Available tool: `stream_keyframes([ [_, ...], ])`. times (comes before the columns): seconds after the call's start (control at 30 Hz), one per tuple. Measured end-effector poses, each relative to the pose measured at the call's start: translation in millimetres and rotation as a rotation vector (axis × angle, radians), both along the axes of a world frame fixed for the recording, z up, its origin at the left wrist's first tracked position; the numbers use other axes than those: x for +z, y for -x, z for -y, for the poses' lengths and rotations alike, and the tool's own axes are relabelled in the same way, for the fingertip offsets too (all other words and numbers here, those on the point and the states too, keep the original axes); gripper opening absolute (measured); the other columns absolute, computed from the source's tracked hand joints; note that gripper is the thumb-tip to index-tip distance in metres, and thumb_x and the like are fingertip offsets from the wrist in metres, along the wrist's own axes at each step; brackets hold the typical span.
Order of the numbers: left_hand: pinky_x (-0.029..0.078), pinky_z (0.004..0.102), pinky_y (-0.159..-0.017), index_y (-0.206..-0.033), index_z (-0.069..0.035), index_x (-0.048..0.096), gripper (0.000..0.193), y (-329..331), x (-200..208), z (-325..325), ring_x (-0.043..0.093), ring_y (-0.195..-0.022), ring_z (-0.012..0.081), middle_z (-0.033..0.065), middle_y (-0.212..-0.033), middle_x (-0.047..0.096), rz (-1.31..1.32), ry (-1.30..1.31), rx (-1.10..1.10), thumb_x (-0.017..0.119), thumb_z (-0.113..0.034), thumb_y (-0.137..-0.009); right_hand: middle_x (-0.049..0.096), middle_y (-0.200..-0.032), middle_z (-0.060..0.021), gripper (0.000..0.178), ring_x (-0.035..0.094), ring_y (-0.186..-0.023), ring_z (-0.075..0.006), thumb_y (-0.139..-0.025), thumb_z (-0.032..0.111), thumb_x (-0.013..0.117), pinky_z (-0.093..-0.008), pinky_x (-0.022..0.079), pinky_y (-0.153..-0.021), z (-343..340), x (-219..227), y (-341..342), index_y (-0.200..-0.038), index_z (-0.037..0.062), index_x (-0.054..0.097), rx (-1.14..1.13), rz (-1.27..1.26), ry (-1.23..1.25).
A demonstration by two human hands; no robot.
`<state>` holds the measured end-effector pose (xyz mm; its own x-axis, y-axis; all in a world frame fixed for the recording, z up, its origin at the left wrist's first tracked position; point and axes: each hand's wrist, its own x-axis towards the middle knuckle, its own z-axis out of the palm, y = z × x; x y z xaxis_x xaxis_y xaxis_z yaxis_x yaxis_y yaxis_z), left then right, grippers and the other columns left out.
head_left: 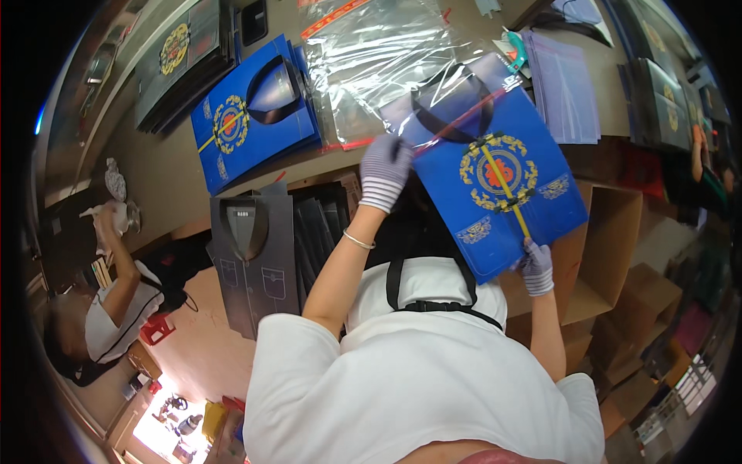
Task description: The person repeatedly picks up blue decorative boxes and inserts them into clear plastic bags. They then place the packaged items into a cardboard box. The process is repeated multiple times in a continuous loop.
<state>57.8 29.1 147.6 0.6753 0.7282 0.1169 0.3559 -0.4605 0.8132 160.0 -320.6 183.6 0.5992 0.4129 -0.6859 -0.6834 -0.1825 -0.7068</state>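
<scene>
So the right hand (pixel 535 267), in a striped glove, has the bottom edge of a blue gift bag (pixel 514 224) pinched, and the bag's tilted over the near edge of the worktop (pixel 158 182) with its dark handles under a red-edged clear plastic sleeve (pixel 402 110). Left hand (pixel 386 166) is curled by the sleeve's edge, can't really tell if it's pinching anything. Another blue bag (pixel 278 147) is lying off to the left.
</scene>
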Motion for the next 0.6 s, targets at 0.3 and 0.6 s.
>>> stream_keyframes([
  [0.3, 0.044, 0.0247, -0.053, -0.085, 0.004, 0.066, 0.026, -10.9, -128.5, -98.1, 0.053, -0.056, 0.0114, 0.0060, -0.068, 0.061, -0.060, 0.856, 0.454, 0.070, -0.019, -0.074, 0.064, -0.070, -0.0155, 0.029, 0.061, -0.051, -0.0225, -0.086, 0.025, 0.053, -0.0307, 0.050, -0.047, -57.6, -58.4, -46.4, -0.086, -0.0020, 0.062, 1.077, -0.111, 0.402],
  [0.6, 0.050, 0.0269, -0.058, -0.094, 0.003, 0.064, 0.031, -13.8, -116.8, -108.8, 0.059, -0.065, 0.0137, 0.0080, -0.080, 0.065, -0.137, 0.831, 0.370, 0.072, -0.020, -0.075, 0.064, -0.074, -0.0115, 0.029, 0.058, -0.066, -0.0162, -0.078, 0.026, 0.062, -0.0282, 0.045, -0.066, -255.6, -133.9, -225.1, -0.093, 0.0014, 0.065, 0.304, 0.754, 0.257],
])
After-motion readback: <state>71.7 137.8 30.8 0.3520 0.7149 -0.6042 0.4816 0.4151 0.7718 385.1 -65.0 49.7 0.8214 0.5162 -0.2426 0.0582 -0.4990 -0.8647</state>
